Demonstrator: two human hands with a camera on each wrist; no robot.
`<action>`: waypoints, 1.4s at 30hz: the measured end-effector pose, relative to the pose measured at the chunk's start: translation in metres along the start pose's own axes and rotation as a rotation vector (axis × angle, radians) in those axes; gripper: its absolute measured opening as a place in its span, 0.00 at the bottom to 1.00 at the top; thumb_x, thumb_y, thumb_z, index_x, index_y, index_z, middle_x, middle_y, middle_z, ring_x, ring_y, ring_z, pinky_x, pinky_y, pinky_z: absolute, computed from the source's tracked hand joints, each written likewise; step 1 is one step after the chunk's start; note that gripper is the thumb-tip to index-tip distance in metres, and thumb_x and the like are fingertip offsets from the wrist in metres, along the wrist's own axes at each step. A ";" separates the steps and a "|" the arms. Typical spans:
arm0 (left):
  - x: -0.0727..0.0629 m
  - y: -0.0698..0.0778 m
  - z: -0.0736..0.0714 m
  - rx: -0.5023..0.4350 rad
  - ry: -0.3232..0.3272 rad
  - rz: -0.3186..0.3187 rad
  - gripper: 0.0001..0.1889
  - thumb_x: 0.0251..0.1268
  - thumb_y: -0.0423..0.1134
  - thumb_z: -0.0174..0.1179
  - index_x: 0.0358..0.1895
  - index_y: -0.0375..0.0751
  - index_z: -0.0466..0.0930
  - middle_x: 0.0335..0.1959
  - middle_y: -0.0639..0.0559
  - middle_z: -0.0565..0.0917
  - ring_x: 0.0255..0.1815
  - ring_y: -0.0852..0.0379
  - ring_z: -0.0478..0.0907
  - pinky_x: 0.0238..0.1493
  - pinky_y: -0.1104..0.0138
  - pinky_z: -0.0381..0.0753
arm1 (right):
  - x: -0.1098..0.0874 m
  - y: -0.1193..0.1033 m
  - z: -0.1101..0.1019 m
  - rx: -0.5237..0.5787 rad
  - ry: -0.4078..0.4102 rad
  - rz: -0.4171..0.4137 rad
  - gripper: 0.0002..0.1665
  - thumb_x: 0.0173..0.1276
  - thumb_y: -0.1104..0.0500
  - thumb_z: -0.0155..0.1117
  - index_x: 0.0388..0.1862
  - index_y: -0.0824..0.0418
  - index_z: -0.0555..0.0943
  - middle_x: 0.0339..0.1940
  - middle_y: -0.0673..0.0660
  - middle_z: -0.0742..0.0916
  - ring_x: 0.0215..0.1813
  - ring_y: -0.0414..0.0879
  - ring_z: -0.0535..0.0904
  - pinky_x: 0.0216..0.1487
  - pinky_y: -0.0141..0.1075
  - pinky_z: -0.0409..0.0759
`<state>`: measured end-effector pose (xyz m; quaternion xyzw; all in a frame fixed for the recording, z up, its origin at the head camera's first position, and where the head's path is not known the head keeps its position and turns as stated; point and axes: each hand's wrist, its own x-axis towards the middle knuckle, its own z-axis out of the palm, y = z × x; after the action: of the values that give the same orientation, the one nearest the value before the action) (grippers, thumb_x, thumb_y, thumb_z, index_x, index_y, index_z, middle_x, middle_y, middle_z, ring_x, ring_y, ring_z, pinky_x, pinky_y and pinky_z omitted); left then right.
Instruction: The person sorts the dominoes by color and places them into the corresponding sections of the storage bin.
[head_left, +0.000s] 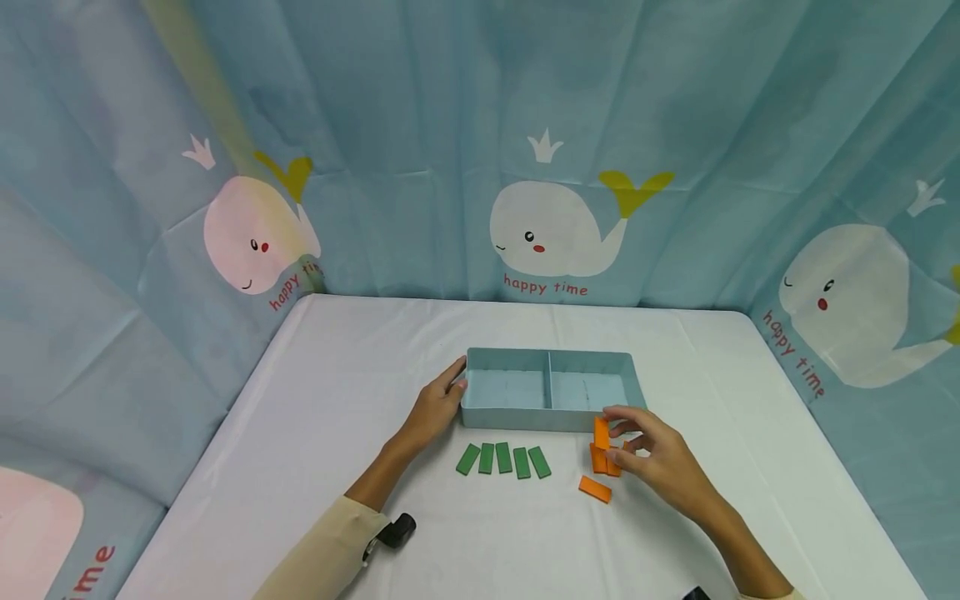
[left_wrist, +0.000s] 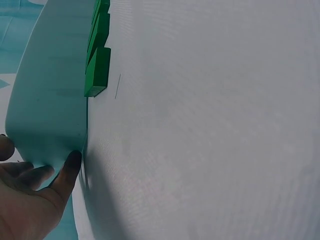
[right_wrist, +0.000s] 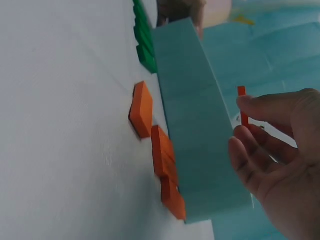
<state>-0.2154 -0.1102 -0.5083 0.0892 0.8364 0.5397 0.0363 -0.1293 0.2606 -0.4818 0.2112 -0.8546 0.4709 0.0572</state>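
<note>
My right hand [head_left: 663,462] pinches an orange block [right_wrist: 242,91] between thumb and fingertips, upright, above the box's front side in the right wrist view. The light-blue box [head_left: 517,418] has two compartments, and both show bare floors. At its left end, my left hand [head_left: 433,410] touches the end wall with extended fingers; in the left wrist view a dark fingertip [left_wrist: 75,159] sits at its lower edge. More orange blocks [right_wrist: 162,150] lie along the box's front under my right hand, partly hidden by it in the head view. One orange block [head_left: 595,489] lies apart, nearer to me.
Several green blocks [head_left: 504,457] stand in a loose row before the left compartment. A white cloth [head_left: 525,542] covers the table. Blue curtains [head_left: 420,150] with whale prints hang behind and at both sides.
</note>
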 end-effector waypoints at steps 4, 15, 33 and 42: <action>0.000 0.001 0.000 -0.002 0.001 0.004 0.30 0.88 0.42 0.46 0.86 0.41 0.56 0.85 0.47 0.61 0.87 0.45 0.54 0.85 0.46 0.55 | 0.007 -0.004 0.007 0.024 0.007 -0.021 0.32 0.68 0.66 0.77 0.70 0.56 0.80 0.62 0.54 0.86 0.55 0.45 0.84 0.47 0.30 0.87; -0.001 0.001 0.002 -0.003 -0.002 0.006 0.30 0.88 0.41 0.45 0.86 0.39 0.55 0.86 0.46 0.60 0.87 0.43 0.53 0.85 0.45 0.55 | 0.023 -0.014 0.025 0.067 -0.012 -0.058 0.33 0.66 0.69 0.77 0.69 0.54 0.80 0.64 0.56 0.85 0.56 0.45 0.84 0.50 0.31 0.88; -0.001 0.002 0.002 0.003 0.011 0.005 0.30 0.88 0.40 0.45 0.85 0.38 0.55 0.86 0.45 0.60 0.87 0.43 0.53 0.85 0.44 0.53 | 0.051 -0.025 0.045 0.080 -0.044 -0.099 0.31 0.68 0.68 0.76 0.68 0.57 0.80 0.63 0.56 0.85 0.57 0.49 0.85 0.51 0.33 0.89; -0.001 0.003 0.001 -0.007 0.010 0.001 0.30 0.89 0.42 0.45 0.86 0.40 0.56 0.85 0.47 0.61 0.87 0.44 0.54 0.86 0.46 0.54 | 0.067 -0.032 0.055 0.085 -0.024 -0.095 0.31 0.67 0.70 0.76 0.68 0.60 0.81 0.63 0.55 0.86 0.58 0.50 0.85 0.54 0.37 0.89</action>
<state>-0.2139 -0.1082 -0.5058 0.0870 0.8345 0.5432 0.0322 -0.1710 0.1791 -0.4670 0.2595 -0.8235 0.5008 0.0605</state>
